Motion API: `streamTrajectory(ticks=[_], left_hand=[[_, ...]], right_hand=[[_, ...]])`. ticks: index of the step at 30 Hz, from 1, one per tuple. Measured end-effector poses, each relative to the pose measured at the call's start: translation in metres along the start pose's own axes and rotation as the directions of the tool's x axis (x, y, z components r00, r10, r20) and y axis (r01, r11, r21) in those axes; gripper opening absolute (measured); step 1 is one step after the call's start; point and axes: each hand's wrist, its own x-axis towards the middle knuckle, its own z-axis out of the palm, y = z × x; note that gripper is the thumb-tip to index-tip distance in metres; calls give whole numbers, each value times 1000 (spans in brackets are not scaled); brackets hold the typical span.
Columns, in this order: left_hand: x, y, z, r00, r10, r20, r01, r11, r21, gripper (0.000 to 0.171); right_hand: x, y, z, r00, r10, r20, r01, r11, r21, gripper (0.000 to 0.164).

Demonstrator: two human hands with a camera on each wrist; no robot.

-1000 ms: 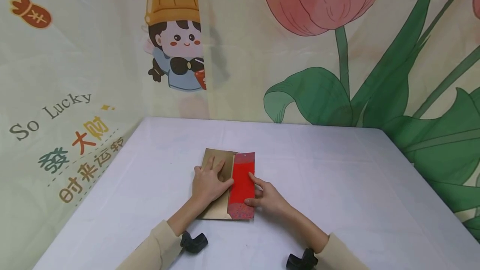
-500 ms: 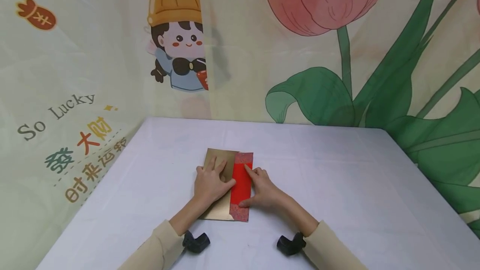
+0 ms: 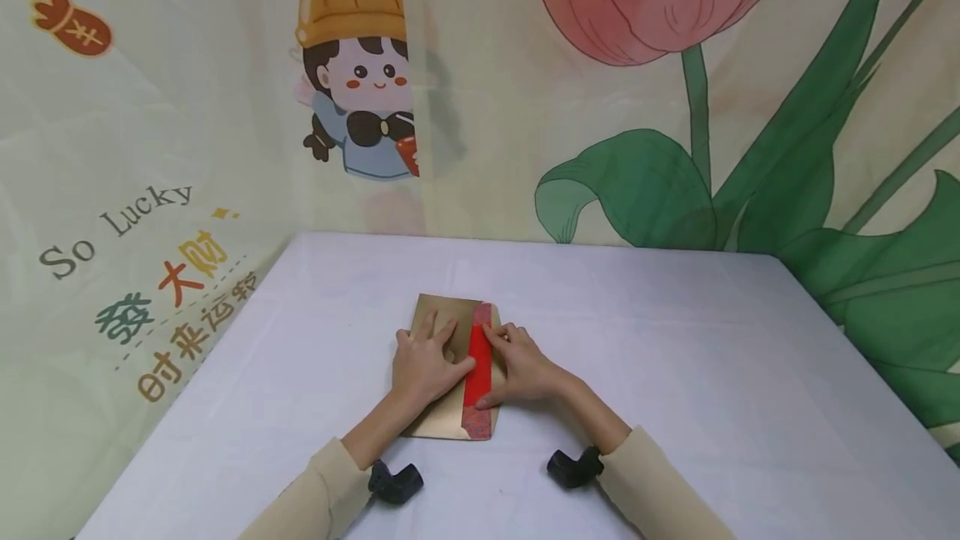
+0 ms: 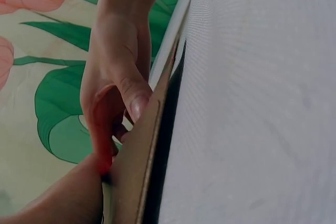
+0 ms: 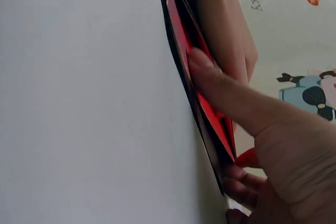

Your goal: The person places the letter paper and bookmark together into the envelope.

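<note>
A gold-brown paper envelope (image 3: 442, 422) lies on the table with its long opening on the right. My left hand (image 3: 423, 365) rests on top of it with fingers spread, its thumb at the opening's edge. Partly inside sits a red card (image 3: 477, 377) with darker patterned ends; only a narrow strip shows. My right hand (image 3: 525, 369) holds the card's exposed edge, index finger near the far end and thumb near the close end. In the right wrist view, the thumb lies on the red card (image 5: 212, 113) between the envelope's two layers. The card's inner part is hidden.
A white cloth covers the table (image 3: 675, 373). Black wrist devices sit at the left sleeve (image 3: 300, 494) and right sleeve (image 3: 656, 482). Behind the table hangs a printed backdrop (image 3: 480, 148) with a tulip, a cartoon figure and lettering.
The red card has slid left into the envelope, so less red shows and a gold strip appears on its right. My right hand moved left with it; the left hand stays on the envelope.
</note>
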Motion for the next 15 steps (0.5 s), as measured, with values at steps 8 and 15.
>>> streamTrajectory(ticks=[8, 15], left_hand=[[3, -2, -3, 1000, -6, -9, 6, 1000, 21, 65], [0, 0, -1, 1000, 12, 2, -12, 999, 36, 64]], right_hand=[[6, -5, 1, 998, -53, -26, 51, 997, -53, 113], [-7, 8, -1, 998, -30, -47, 25, 993, -115, 92]])
